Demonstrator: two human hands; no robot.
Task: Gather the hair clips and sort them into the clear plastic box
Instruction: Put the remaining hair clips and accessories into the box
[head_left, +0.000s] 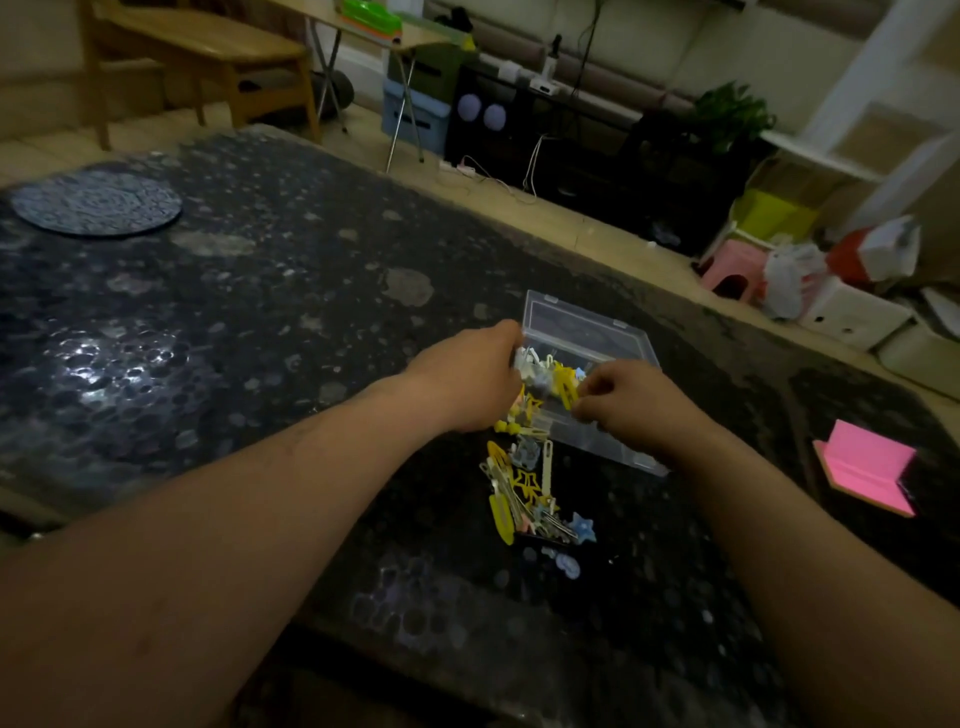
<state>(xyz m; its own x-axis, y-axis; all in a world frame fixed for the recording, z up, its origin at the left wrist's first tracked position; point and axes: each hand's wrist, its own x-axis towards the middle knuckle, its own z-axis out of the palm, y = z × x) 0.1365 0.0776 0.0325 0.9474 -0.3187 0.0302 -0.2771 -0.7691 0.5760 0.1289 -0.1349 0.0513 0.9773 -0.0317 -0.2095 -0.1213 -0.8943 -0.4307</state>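
A clear plastic box (587, 332) lies open on the dark patterned table (260, 312), its lid tipped back. Several white and yellow hair clips are inside it. My left hand (467, 379) is at the box's left edge, fingers closed around a bunch of white clips (530, 361). My right hand (628, 400) is over the box's front part and pinches a yellow hair clip (565, 387). A pile of hair clips (524, 483), yellow, cream and blue, lies on the table just in front of the box. A blue star clip (583, 526) sits at the pile's near edge.
A pink folded card stand (865, 475) stands on the table at the right. A round dark mat (96, 202) lies at the far left. Beyond the table's far edge are a wooden bench, a folding table, storage boxes, a pink stool and white shelves.
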